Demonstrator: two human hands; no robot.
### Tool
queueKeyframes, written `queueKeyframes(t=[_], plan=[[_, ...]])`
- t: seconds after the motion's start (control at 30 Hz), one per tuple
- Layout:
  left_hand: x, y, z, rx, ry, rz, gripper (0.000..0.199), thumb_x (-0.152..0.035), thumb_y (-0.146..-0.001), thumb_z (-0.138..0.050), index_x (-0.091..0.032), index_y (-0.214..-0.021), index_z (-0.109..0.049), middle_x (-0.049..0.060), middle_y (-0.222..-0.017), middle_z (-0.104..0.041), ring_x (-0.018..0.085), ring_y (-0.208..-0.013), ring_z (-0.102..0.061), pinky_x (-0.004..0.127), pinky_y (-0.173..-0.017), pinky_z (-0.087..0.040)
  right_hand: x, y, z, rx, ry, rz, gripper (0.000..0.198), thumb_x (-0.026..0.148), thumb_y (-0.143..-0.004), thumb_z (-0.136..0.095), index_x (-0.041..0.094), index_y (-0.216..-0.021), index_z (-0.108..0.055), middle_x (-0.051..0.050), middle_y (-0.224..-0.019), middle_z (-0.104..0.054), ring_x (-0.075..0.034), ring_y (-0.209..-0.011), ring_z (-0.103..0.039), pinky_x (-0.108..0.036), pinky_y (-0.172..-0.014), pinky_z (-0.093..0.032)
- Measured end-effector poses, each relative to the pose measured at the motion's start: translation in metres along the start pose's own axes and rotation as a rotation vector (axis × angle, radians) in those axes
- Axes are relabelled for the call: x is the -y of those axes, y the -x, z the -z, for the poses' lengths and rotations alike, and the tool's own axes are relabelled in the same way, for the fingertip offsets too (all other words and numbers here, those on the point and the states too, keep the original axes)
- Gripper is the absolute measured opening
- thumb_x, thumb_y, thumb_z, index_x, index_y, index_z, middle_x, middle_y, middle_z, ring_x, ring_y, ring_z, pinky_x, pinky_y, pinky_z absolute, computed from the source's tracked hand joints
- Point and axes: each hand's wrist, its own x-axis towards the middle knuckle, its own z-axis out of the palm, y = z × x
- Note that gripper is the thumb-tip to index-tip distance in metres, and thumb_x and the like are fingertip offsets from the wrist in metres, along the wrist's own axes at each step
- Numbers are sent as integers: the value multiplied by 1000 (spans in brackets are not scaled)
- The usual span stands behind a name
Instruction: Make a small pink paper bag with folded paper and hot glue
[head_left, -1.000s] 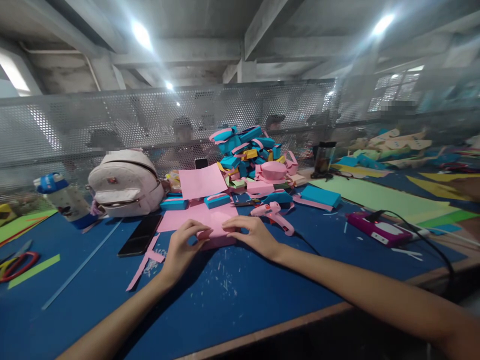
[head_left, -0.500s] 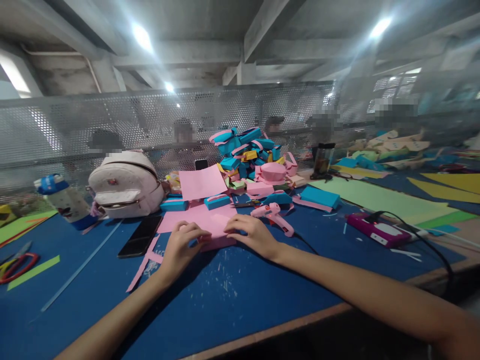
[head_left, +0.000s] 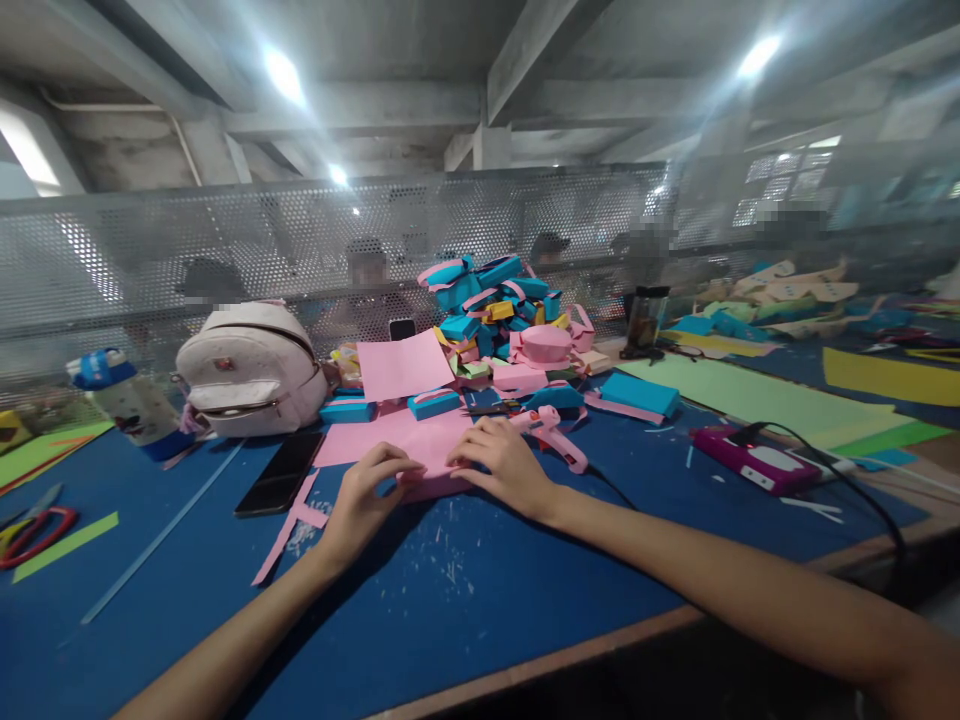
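**Pink piece [head_left: 437, 487]: two-handed hold**

The left hand [head_left: 365, 498] pinches the left end of the pink piece between thumb and forefinger. The right hand [head_left: 508, 470] pinches the same piece farther right, thumb near the front edge and fingers curled over the top. The hands are apart from each other, with the piece between them. The piece is folded, its near edge standing as a low wall, and is located at the middle of the blue table [head_left: 555, 590].

Directly behind the piece lies a pink sheet [head_left: 352, 440]. Two blue boxes [head_left: 435, 403] sit at its far edge; a second pink sheet [head_left: 405, 366] slopes up behind them. To the right of the right hand, near it, lies a pink glue gun [head_left: 551, 436]. Left of the left hand are pink strips [head_left: 283, 540] and a black phone [head_left: 280, 475]. White flecks [head_left: 450, 572] are scattered in front of the piece.

Farther left: a white backpack [head_left: 244, 365], a bottle [head_left: 139, 410] and red-handled scissors [head_left: 56, 528]. Farther right: a purple power bank [head_left: 750, 462] with a cable, and a pale green sheet [head_left: 765, 398]. At the rear, a pile [head_left: 495, 300] of blue, pink and yellow paper pieces stands before a perforated screen [head_left: 300, 230].
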Motion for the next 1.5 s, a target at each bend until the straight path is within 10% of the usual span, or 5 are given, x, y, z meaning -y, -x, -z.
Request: queueKeyframes(t=[1.5], plan=[[-12,-7,-7,73,-321,-45,12,-22,-85,-67,-30,-79,-74,-4,-75,-73,16,-74,-57,40,-89,-27,11,-7,-10,13,-24,-21,7,19,-82,-74,20,-81,-67,0,-81,-68,-19,-85,-53,-32,-76,-33]])
